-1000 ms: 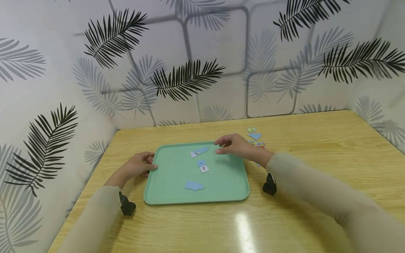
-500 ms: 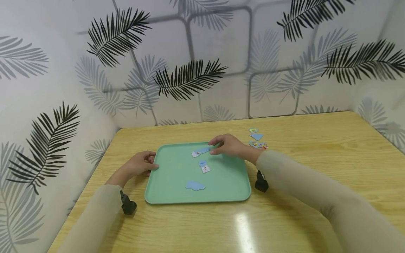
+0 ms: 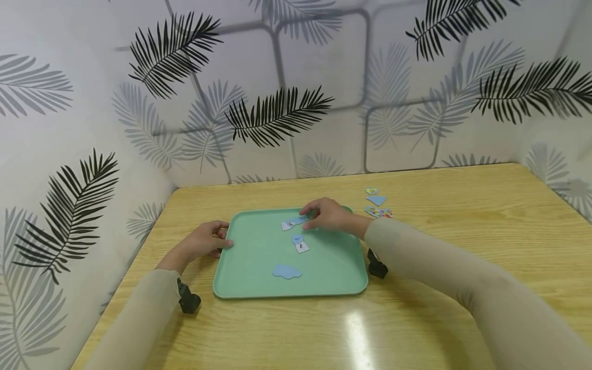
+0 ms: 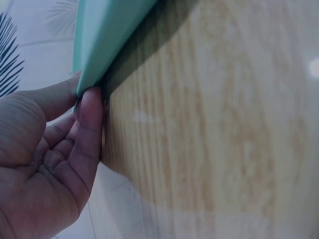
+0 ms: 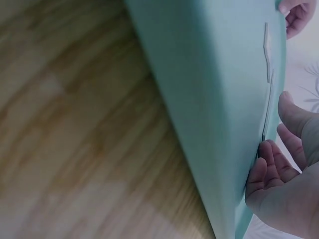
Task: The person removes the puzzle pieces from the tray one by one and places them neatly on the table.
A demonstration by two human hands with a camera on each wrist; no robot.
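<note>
A green tray point(image 3: 252, 252) lies on the wooden table with flat puzzle pieces on it. My left hand point(image 3: 203, 240) pinches its left rim between thumb and fingers, as the left wrist view also shows. Over the tray's back right part is my right hand point(image 3: 327, 215), thumb and fingers apart and nothing held between them. Its fingertips are at the right end of a blue-and-white piece point(image 3: 292, 222); whether they touch it I cannot tell. Just below sits another blue-and-white piece with a dark mark point(image 3: 300, 244). A plain blue piece point(image 3: 287, 272) lies nearer the front.
On the table point(image 3: 444, 216) beyond the tray's back right corner are a small yellow-green piece point(image 3: 372, 190), a blue triangular piece point(image 3: 376, 200) and a multicoloured piece point(image 3: 379, 211). A leaf-patterned wall point(image 3: 324, 139) borders the table at the back and left.
My right hand has moved left over the tray, up to the end of the back blue-and-white piece. The left hand keeps its hold on the rim.
</note>
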